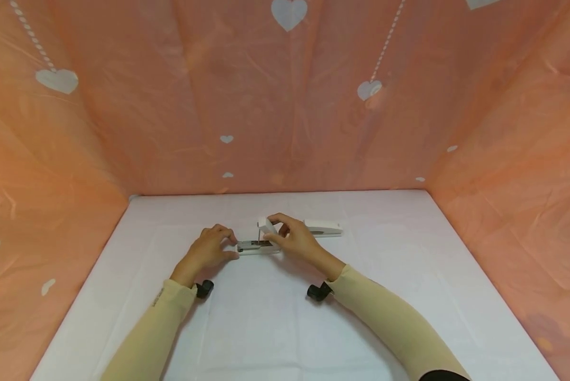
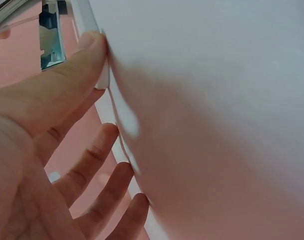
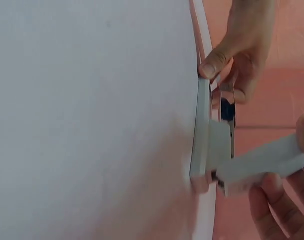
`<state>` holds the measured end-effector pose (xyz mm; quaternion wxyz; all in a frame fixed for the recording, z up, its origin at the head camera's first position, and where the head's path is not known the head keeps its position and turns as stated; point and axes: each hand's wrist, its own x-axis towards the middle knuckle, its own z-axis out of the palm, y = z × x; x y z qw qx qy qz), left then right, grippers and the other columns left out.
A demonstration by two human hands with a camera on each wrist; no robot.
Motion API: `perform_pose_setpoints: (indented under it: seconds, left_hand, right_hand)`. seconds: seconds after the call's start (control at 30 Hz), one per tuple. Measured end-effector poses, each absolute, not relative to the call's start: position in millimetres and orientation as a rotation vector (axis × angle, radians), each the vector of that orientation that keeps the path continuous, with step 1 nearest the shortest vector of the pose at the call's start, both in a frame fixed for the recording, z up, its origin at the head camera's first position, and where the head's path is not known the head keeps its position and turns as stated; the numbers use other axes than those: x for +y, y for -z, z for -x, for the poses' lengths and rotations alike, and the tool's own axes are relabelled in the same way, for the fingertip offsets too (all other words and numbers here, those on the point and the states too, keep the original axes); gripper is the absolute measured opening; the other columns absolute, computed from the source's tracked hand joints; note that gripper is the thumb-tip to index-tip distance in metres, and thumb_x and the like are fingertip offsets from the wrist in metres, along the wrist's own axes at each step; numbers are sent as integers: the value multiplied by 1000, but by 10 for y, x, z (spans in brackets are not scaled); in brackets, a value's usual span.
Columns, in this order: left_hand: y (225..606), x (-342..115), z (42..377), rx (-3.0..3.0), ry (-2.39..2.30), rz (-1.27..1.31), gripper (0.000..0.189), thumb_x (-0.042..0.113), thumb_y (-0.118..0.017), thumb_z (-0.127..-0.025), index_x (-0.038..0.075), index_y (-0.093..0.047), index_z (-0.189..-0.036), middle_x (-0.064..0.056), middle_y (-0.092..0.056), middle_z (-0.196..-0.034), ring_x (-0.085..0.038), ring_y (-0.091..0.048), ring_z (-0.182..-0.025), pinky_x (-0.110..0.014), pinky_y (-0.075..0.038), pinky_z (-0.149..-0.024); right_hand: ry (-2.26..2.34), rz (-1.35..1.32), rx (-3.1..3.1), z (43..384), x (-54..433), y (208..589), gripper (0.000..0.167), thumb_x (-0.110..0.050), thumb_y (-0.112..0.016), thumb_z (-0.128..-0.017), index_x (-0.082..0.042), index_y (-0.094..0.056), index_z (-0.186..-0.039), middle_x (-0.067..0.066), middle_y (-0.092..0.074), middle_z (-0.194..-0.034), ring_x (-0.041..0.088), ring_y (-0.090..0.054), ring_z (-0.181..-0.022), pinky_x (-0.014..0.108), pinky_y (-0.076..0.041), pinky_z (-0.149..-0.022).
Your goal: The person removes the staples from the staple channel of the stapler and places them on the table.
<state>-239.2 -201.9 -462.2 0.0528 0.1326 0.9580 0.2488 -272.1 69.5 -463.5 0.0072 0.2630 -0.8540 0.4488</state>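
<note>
Pinching one end of a white stapler (image 1: 258, 252) between thumb and finger with the left hand (image 1: 208, 248), with the other fingers spread apart. Gripping the stapler's lid (image 3: 261, 162) with the curled fingers and thumb of the right hand (image 1: 301, 241), tipped up high off the base (image 3: 201, 145). Resting on the white surface (image 1: 256, 328), toward the back and near the middle, with shiny metal (image 2: 52, 45) showing inside. Placed to the left of another white stapler (image 1: 324, 227). Held in front of orange cloth (image 1: 313, 132) with white hearts (image 1: 57, 80). Dressed in tan sleeves (image 1: 142, 338) on both arms.
</note>
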Motion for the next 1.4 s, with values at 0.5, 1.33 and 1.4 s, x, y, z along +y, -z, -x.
perform_pose_setpoints:
  seconds: [0.5,1.33,1.4]
  left_hand:
    - [4657,-2015,2380,2914,-760,-377,24,28,-85,-94,16,-71,-111,-18,-57,-145,-49,-45,-139,-74,-50,-95]
    - [4657,-2040,2365,2899,-813,-392,24,27,-84,-95,16,-71,-111,-20,-56,-145,-48,-46,-135,-75,-49,-95]
    - [4664,-2035,2374,2900,-820,-402,24,27,-84,-95,16,-71,-111,-20,-56,-145,-49,-46,-135,-75,-49,-95]
  right_hand:
    - [-1602,-837,-2590,2713,1053,4602,42,-13,-84,-95,-8,-67,-134,10,-70,-122,20,-77,-89,34,-61,-79]
    - [-1363,-765,-2835,2720,1517,4702,34,-14,-87,-93,-4,-69,-120,10,-75,-111,18,-67,-92,30,-54,-79]
    - [-1250,-755,-2884,2713,1541,4698,35,-19,-87,-93,-7,-70,-121,7,-74,-111,16,-59,-86,31,-50,-76]
